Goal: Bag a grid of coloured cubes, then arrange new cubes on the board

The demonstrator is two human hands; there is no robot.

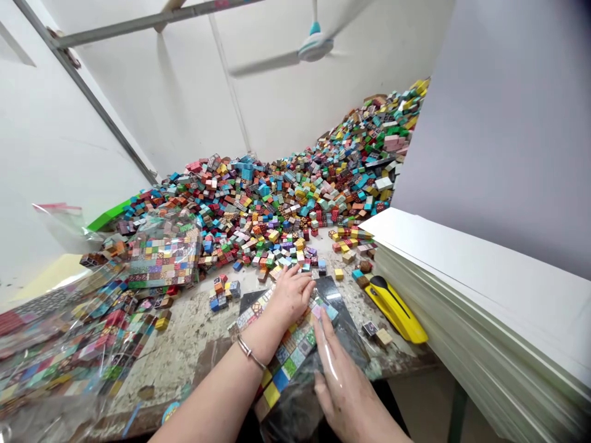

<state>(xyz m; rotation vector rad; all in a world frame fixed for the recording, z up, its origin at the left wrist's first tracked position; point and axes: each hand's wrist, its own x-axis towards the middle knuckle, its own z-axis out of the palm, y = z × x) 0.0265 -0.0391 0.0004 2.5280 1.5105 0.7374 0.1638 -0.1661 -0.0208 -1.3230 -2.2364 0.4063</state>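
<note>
A flat sheet of small coloured cubes (pixel 286 363) lies partly inside a clear plastic bag (pixel 341 335) on a dark tray at the table's near edge. My left hand (pixel 292 294) rests on top of the cube sheet, fingers curled down over its far end. My right hand (pixel 344 381) lies flat along the bag's right side, fingers stretched out and pressing the plastic. A thin bracelet (pixel 249 352) circles my left wrist.
A huge heap of loose coloured cubes (pixel 286 191) fills the back of the speckled table (pixel 194 332). Bagged cube sheets (pixel 161 255) pile up at left. A yellow utility knife (pixel 394 307) lies to the right, beside a tall stack of white boards (pixel 471 289). Ceiling fan overhead.
</note>
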